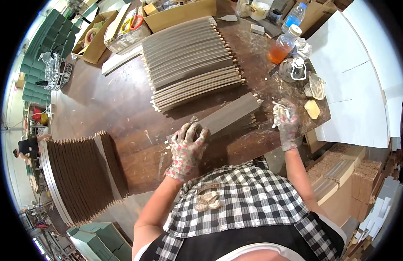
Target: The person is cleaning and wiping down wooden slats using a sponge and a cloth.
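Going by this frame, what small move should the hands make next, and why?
Probably bring the right hand leftward, so the whitish, cloth-like wad it seems to hold meets the pegged right end of the grey-brown board. The left hand rests toward that board's left end, seemingly steadying it; the right end is untouched, with the right hand just beyond it.
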The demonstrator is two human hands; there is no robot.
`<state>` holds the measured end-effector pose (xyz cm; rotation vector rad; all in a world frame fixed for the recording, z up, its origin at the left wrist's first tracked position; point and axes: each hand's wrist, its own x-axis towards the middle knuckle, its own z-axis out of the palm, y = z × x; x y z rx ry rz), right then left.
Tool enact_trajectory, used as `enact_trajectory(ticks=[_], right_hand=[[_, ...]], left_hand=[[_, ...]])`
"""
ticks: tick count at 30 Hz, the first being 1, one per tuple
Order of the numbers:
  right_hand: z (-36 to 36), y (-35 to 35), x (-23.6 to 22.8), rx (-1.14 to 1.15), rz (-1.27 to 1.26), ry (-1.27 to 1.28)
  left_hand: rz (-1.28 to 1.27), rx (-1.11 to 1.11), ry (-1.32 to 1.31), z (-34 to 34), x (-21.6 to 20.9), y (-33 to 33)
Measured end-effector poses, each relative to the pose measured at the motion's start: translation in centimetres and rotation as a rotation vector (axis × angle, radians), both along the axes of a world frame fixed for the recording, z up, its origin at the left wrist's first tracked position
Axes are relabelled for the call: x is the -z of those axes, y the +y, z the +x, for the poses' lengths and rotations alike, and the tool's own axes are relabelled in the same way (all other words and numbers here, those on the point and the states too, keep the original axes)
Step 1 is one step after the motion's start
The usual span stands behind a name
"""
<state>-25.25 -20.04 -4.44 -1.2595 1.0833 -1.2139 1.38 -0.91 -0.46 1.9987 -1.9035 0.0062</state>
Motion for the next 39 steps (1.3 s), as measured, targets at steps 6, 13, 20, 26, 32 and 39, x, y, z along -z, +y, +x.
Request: enact_trajectory(ticks=[6,13,20,26,32,39], right_hand=[[2.8,-0.4,-3.9,-0.061,-0.144,0.191],[17.2,8.3,-0.6,-0.516,-0.964,0.824],[7.4,-4.4,-0.3,-0.040,-0.755,0.810],[-6.2,-3.3,-1.6,0.165,-0.383,1.110],[-12.7,-6.3,-0.4,0.284,-0.181,1.401],[-12.0,-7.9,-0.3,0.266,-0.227,0.964]], left_hand=[[-0.023,-0.140,0.133,1.6,1.0,1.2],[-0.050,-0.134,0.333,1.6,2.8,1.1],[-0.059,-0.115,0.288,1.4,2.4,1.5],[-0.022,-0.102,0.264,1.5,1.9,1.3],[-0.011,-0.111,0.083,0.8,0.6,1.0],[-0.119,0.124,0.230,-1.1,2.3,1.9]])
